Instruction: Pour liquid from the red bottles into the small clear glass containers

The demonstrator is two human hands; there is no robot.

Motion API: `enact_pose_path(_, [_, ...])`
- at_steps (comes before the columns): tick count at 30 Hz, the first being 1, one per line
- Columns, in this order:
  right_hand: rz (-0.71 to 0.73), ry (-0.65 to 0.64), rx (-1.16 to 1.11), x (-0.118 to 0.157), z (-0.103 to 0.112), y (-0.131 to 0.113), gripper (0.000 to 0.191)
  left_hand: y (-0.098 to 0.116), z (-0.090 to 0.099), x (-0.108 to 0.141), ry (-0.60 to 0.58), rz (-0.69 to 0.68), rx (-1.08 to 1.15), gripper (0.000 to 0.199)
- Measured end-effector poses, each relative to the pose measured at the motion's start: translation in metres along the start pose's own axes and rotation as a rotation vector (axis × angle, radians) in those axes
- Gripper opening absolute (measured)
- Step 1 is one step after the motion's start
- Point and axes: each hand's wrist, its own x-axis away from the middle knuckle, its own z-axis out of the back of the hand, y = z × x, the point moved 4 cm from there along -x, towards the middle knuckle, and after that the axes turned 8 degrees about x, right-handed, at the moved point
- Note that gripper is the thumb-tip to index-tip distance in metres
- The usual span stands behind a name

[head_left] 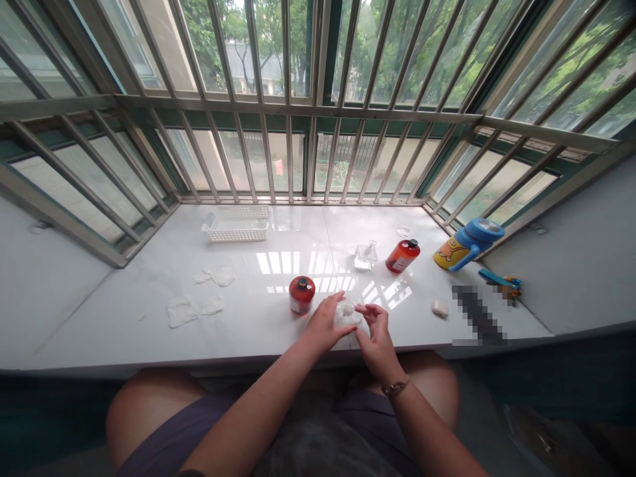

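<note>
The left hand (325,324) and right hand (378,333) were held close together, pinching a white wad (346,313). The white wad sat above the desk (99,331), just beside a red-capped bottle (301,295).

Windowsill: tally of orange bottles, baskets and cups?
Orange bottles: 2
Baskets: 1
Cups: 1
Total: 4

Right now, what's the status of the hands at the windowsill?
Left hand, right hand working crumpled white tissue. Red-capped bottle just left, not blocking.
</note>
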Motion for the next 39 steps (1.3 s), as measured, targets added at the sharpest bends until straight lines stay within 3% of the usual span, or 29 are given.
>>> enact_pose_path(3, [0.009, 0.061, -0.009, -0.002, 0.003, -0.002, 0.047, -0.001, 0.000, 0.000, 0.002, -0.004, 0.000, 0.089])
enact_pose_path(9, [-0.002, 0.028, 0.103, -0.013, -0.002, -0.018, 0.052, -0.002, -0.001, -0.001, 0.006, -0.004, -0.016, 0.082])
enact_pose_path(15, [-0.017, 0.139, 0.252, -0.023, 0.000, -0.016, 0.054, -0.004, -0.004, 0.000, 0.023, -0.028, -0.047, 0.079])
enact_pose_path(28, [0.042, 0.211, 0.452, -0.030, 0.000, -0.024, 0.044, -0.009, -0.020, -0.001, 0.179, -0.098, -0.255, 0.079])
enact_pose_path(32, [0.086, 0.228, 0.498, -0.028, -0.001, -0.026, 0.043, -0.006, -0.020, 0.004, 0.106, -0.119, -0.280, 0.098])
enact_pose_path(35, [0.118, 0.232, 0.536, -0.030, 0.008, -0.024, 0.043, 0.011, -0.010, 0.024, 0.048, -0.234, -0.303, 0.109])
enact_pose_path(37, [0.117, 0.253, 0.567, -0.035, 0.022, -0.018, 0.046, 0.026, 0.004, 0.044, 0.090, -0.347, -0.305, 0.089])
enact_pose_path(39, [0.095, 0.297, 0.605, -0.044, 0.042, -0.011, 0.050, 0.039, 0.023, 0.064, 0.221, -0.439, -0.308, 0.062])
